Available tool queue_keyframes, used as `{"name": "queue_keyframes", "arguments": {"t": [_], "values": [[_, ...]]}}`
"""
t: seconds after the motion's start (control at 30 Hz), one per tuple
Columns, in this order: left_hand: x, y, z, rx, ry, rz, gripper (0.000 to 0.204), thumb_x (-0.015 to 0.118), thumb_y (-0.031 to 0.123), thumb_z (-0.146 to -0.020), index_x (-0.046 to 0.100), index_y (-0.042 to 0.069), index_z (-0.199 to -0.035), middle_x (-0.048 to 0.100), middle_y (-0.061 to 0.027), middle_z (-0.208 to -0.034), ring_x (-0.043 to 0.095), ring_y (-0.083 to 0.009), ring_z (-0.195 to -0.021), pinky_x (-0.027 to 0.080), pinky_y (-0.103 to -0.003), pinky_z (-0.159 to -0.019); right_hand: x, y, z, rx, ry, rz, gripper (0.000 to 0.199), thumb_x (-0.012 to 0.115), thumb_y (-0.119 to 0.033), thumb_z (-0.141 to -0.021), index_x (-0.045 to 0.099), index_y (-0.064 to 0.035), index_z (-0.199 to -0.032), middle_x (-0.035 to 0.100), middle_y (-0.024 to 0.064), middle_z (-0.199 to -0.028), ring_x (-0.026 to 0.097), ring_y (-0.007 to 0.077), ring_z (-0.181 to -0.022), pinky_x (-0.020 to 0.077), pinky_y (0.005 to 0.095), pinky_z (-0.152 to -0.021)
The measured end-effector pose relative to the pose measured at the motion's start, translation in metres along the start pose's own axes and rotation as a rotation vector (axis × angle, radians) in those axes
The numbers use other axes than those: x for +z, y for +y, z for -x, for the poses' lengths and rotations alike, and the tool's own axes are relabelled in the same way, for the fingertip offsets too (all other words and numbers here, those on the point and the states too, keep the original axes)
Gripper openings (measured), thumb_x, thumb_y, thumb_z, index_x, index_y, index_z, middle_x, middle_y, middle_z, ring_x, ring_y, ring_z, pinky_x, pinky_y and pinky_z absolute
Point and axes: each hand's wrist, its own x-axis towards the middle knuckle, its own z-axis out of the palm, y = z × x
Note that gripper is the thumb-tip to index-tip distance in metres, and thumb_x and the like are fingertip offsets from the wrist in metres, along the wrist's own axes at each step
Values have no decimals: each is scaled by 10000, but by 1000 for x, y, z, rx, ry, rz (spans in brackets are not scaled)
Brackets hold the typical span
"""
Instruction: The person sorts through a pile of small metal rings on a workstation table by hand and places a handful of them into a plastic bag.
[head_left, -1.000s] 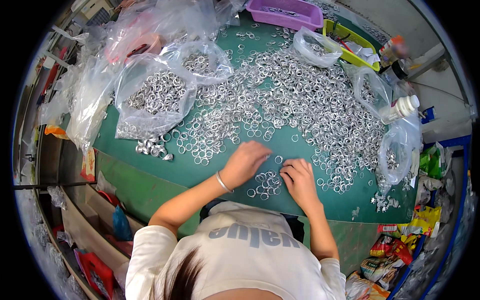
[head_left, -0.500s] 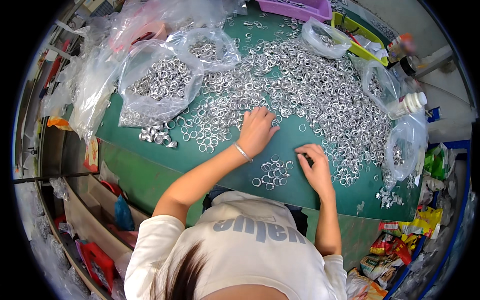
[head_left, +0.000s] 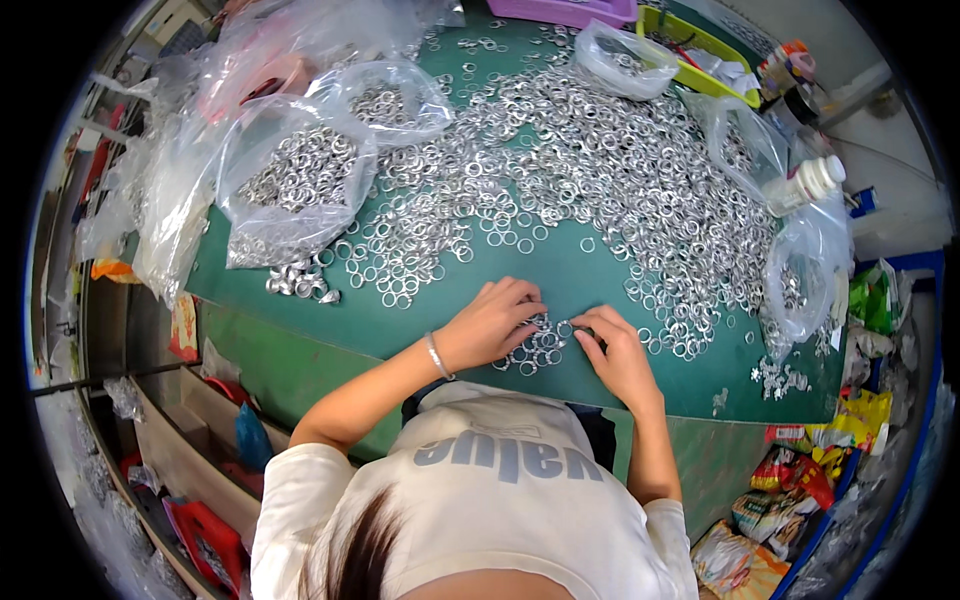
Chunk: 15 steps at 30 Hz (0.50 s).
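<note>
A small group of silver rings (head_left: 543, 352) lies on the green table close to my body, between my two hands. Curled over the left side of this group, my left hand (head_left: 492, 326) has its thumb and fingertips drawn together; whatever is between them is too small to make out. On the right side, my right hand (head_left: 618, 356) pinches a ring (head_left: 565, 328) at the group's edge between thumb and fingertips. Beyond both hands spreads a large heap of similar silver rings (head_left: 640, 190), with looser ones (head_left: 400, 270) at its left front.
Clear plastic bags of rings (head_left: 300, 165) stand at the left on the green table (head_left: 360, 325). At the right are more bags (head_left: 800, 290) and a white bottle (head_left: 808, 186). A purple tray (head_left: 565, 10) and a yellow-green tray (head_left: 745, 95) sit at the back.
My left hand has come back from the edge of the big heap to the small group of rings. My right hand has shifted slightly left and closed in on the group.
</note>
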Motion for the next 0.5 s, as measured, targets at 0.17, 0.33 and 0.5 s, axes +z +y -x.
{"name": "queue_keyframes", "arguments": {"t": [0.17, 0.33, 0.5], "values": [[2, 9, -2, 25, 137, -1, 383, 642, 97, -845, 581, 79, -1223, 524, -114, -1279, 467, -320, -1211, 370, -440, -987, -34, 16, 25, 204, 340, 39, 129, 632, -35, -866, 673, -6, -984, 632, 92, -896, 577, 209, -765, 445, 304, -665], [28, 33, -2, 149, -98, -171, 375, 672, 171, -845, 592, 102, -1204, 455, -94, -1382, 362, -328, -1343, 234, -635, -1075, -33, 49, 51, 473, 606, 681, 574, 661, -298, -869, 464, -49, -1347, 366, 197, -1421, 320, 399, -1318, 237, 581, -1047], [28, 38, -2, 83, -139, -130, 364, 678, 159, -844, 596, 99, -1193, 446, -98, -1382, 356, -336, -1344, 196, -670, -1074, 17, 40, 42, 468, 465, 563, 773, 653, -393, -866, 315, -39, -1464, 144, 274, -1542, 127, 515, -1398, 136, 677, -1074]]}}
